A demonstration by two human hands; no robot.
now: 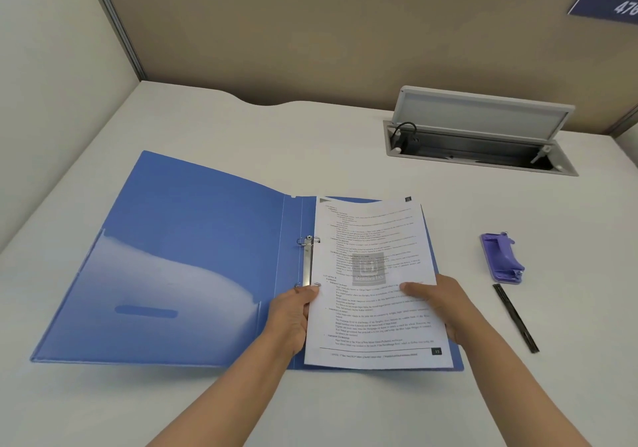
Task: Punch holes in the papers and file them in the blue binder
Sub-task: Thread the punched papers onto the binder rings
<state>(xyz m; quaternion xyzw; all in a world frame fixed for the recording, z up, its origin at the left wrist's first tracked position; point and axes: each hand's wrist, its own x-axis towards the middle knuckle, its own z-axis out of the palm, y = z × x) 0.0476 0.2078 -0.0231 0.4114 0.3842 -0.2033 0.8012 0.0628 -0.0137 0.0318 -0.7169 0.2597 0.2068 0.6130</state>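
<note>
in the head view, the blue binder (193, 260) lies open on the white desk (345, 142), toward the near edge and left of centre, its left cover spread flat and its ring mechanism (308, 262) running along the spine. the papers (376, 284) sit on the binder's right half, tilted a little against its edges, with their left margin right at the 2 rings. the left hand (293, 315) pinches the papers' left edge near the lower ring, thumb on top and the other fingers hidden under the sheets. the right hand (438, 305) grips the right edge the same way, thumb flat on the page. whether the rings stand open or shut is too small to tell, and no punched holes can be made out in the margin. the purple hole punch (502, 256) rests toward the right edge of the desk, well apart from the papers, with a thin black strip (516, 319) just nearer than it. an open cable hatch (480, 135) sits at the far right. the risk from here, as a judgement: the stack is skewed, so the holes may miss the prongs and the margin could tear or crease if pushed down. sheets could also slip out of line, since only the 2 side edges are held.
</note>
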